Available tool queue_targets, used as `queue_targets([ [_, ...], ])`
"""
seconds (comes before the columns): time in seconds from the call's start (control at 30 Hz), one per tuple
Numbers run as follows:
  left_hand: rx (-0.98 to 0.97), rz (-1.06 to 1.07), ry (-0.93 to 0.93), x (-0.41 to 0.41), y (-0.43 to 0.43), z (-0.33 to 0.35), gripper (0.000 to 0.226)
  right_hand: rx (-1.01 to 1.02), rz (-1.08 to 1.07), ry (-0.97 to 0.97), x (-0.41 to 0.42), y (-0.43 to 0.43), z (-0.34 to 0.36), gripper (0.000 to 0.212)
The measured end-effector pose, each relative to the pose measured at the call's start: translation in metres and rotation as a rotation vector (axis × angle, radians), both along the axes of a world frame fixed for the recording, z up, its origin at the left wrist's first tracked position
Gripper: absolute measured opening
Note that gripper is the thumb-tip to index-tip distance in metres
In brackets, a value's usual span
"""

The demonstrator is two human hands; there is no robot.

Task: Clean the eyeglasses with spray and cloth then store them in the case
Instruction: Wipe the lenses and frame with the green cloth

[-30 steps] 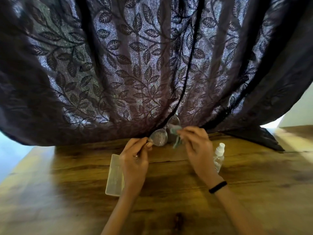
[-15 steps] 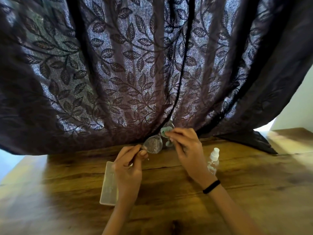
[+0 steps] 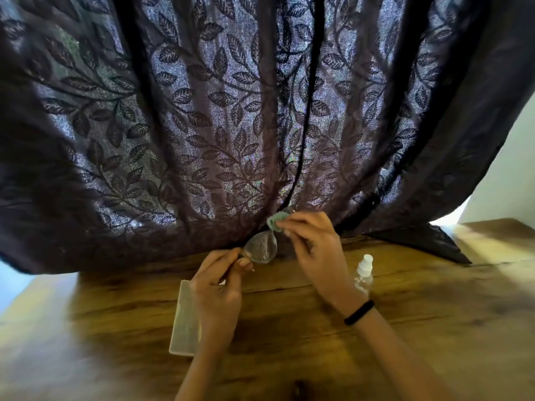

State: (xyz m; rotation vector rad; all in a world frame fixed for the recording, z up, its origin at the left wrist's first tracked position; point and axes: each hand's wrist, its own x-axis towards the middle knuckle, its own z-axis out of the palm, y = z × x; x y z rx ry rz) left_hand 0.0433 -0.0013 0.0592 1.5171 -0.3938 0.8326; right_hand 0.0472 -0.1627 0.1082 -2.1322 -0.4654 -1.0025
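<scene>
Left hand (image 3: pixel 217 287) pinches rim of clear-lensed eyeglasses (image 3: pixel 260 246) above wooden worktop (image 3: pixel 434 328). Right hand (image 3: pixel 315 244) fingers pinch pale green cloth (image 3: pixel 276 221) on far lens. Translucent rectangular case (image 3: pixel 185 322) near-left; clear spray bottle (image 3: pixel 364 273) right.

No text, label, brand or no. can be read anywhere. Small clear plastic spray bottle w/ white nozzle (image 3: pixel 363 277) and pale translucent rectangular plastic case (image 3: pixel 185 322) carry no legible print at this res.
</scene>
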Motion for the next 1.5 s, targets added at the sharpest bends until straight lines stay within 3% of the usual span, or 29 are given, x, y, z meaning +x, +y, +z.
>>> queue_targets([
  [0.13,0.026,0.015,-0.013,0.002,0.005,0.000,0.030,-0.037,0.017,-0.014,-0.009,0.001,-0.011,0.027],
  [0.37,0.021,-0.064,-0.017,0.002,0.006,-0.001,0.016,0.063,-0.014,-0.009,0.003,-0.013,-0.002,0.019],
  [0.5,0.047,-0.076,-0.022,0.002,0.006,-0.002,0.020,0.150,-0.040,0.076,0.015,-0.020,0.011,0.018],
  [0.83,0.035,-0.016,-0.019,0.002,0.005,0.003,0.023,-0.070,0.050,-0.028,0.001,0.004,0.006,0.022],
  [1.07,0.050,-0.067,-0.010,-0.003,0.007,0.003,0.018,0.036,-0.047,0.097,0.010,-0.019,-0.001,0.019],
  [1.5,0.073,0.022,0.001,0.003,0.003,-0.002,0.042,0.075,0.030,0.004,-0.020,0.024,-0.012,0.022],
])
